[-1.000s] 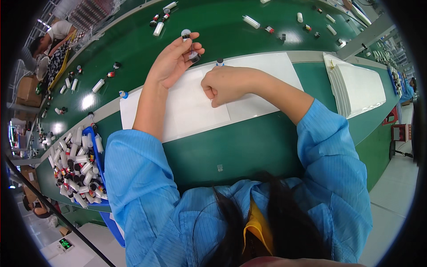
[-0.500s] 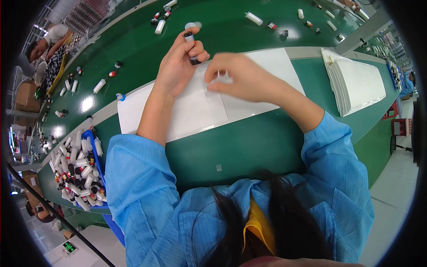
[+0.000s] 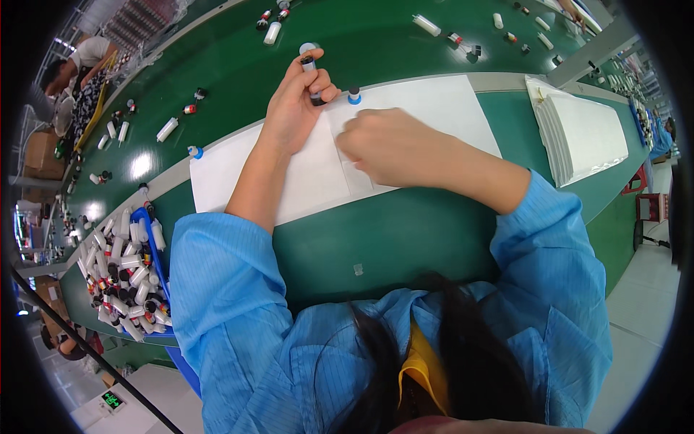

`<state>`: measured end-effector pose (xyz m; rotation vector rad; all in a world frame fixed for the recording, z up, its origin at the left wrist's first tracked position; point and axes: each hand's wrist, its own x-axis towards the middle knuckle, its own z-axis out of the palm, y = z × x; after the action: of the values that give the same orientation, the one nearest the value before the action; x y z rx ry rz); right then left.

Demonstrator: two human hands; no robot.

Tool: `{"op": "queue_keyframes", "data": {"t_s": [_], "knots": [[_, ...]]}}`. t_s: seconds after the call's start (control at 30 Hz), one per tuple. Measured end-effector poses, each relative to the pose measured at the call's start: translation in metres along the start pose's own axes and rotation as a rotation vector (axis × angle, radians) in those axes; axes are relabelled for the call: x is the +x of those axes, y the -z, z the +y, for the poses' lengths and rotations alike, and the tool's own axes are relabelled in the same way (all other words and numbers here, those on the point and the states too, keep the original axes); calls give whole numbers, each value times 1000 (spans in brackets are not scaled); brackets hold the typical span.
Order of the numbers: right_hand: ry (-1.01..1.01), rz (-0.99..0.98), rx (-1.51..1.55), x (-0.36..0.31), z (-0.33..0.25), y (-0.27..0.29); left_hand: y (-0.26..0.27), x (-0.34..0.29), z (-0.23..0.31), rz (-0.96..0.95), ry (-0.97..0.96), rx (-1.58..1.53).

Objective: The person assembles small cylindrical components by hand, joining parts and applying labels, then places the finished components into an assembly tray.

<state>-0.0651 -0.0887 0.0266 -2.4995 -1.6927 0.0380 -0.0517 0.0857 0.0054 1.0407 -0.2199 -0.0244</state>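
Note:
Above the far edge of the white sheets (image 3: pixel 307 181), my left hand (image 3: pixel 293 108) is closed around a small dark cylindrical bottle (image 3: pixel 309 64) with a pale band. Its black end (image 3: pixel 316 98) shows below the fingers, and a whitish round piece (image 3: pixel 309 48) is at its top. My right hand (image 3: pixel 390 148) hovers over the sheets with curled fingers, slightly blurred; whatever it holds is hidden. Just beyond it, a small blue-and-black cap-like part (image 3: pixel 354 95) stands at the sheet's far edge. A similar blue part (image 3: pixel 195 152) sits at the sheets' left corner.
A blue bin (image 3: pixel 155 253) heaped with white bottles with black and red ends is at my left. White bottles (image 3: pixel 426 25) and small parts lie on the green conveyor (image 3: pixel 238 79) beyond. A stack of white sheets (image 3: pixel 582 134) lies right. Another person (image 3: pixel 90 58) is far left.
My right hand has turned and curled downward, hiding the pale piece seen at its fingers. The blue-and-black part beyond it now shows. Bottles on the conveyor have shifted right. My left hand keeps its grip.

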Motion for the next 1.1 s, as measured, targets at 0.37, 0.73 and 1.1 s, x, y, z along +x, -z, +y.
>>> {"op": "queue_keyframes", "data": {"t_s": [0.37, 0.73, 1.1], "knots": [[-110, 535, 1702, 17, 39, 16, -17, -8, 4, -11, -41, -50], [-430, -196, 1270, -1, 58, 2, -20, -15, 27, 33, 90, 90], [-489, 201, 800, -26, 43, -16, -39, -19, 8, -12, 246, 253]]}}
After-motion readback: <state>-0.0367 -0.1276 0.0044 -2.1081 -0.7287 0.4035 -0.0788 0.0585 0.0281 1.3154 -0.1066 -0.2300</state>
